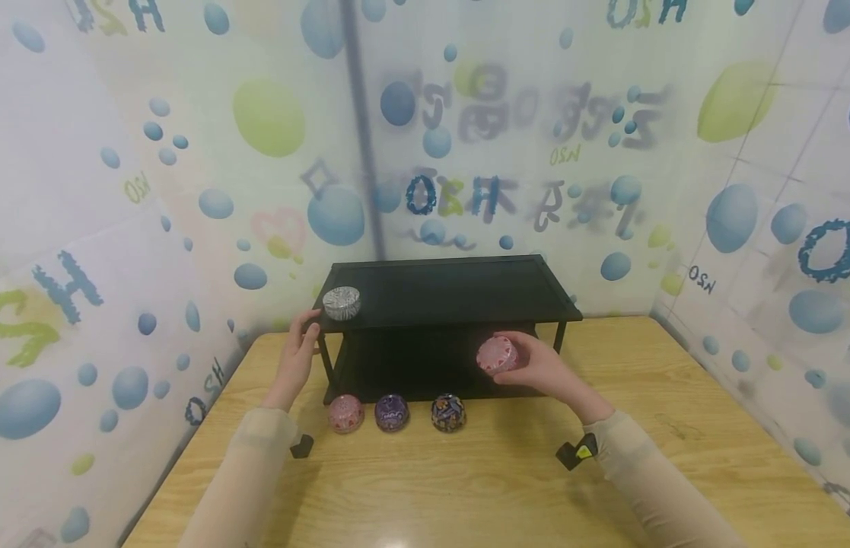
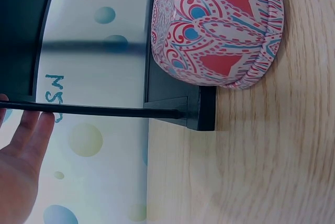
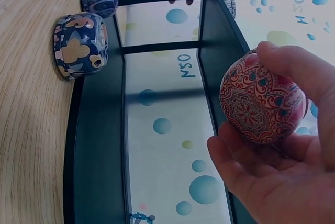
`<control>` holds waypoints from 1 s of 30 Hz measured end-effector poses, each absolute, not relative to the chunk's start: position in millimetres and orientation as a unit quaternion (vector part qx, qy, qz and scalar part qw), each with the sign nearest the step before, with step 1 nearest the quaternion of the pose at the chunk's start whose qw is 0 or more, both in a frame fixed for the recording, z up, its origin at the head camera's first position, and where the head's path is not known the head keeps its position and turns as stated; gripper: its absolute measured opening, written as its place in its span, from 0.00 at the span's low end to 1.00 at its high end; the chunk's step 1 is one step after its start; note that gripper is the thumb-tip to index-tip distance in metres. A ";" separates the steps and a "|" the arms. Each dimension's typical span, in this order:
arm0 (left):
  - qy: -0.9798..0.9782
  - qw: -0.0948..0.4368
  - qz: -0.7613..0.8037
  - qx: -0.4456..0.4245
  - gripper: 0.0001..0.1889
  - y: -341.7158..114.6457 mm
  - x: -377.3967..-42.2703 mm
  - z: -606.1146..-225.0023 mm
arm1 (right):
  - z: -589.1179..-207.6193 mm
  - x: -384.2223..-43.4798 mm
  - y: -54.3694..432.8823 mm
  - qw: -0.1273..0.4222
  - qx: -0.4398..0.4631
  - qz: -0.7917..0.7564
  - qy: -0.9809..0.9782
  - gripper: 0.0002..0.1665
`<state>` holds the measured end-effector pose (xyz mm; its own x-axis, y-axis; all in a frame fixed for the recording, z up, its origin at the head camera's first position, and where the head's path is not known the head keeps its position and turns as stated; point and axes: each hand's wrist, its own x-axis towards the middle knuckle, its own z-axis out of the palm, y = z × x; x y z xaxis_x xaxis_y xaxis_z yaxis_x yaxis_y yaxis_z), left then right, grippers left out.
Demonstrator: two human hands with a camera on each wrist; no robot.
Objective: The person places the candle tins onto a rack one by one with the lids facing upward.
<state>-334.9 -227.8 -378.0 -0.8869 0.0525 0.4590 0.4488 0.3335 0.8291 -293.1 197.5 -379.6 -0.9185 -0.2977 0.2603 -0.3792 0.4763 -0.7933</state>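
My right hand [image 1: 534, 365] grips a round pink-and-red patterned tin [image 1: 497, 355] between thumb and fingers, in front of the black two-tier shelf [image 1: 445, 293] near its right end. In the right wrist view, the patterned round face of the held tin [image 3: 256, 98] is turned toward the camera. My left hand [image 1: 298, 358] touches the shelf's front left corner with fairly straight fingers, beside the left post [image 2: 115, 110]. Close to it, a silver-and-black patterned tin [image 1: 342, 303] stands on the top tier.
Along the shelf's lower front edge sit a pink tin [image 1: 345, 414], a purple tin [image 1: 392, 412] and a dark floral tin [image 1: 448, 412]. The wooden table [image 1: 425, 479] carries the shelf. Behind it hangs a bubble-printed curtain [image 1: 267, 118].
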 end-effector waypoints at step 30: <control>-0.793 0.174 -0.560 -0.166 0.22 -229.3 -334.5 -379.4 | -375.1 -293.0 198.4 0.041 0.187 0.478 -0.857 0.40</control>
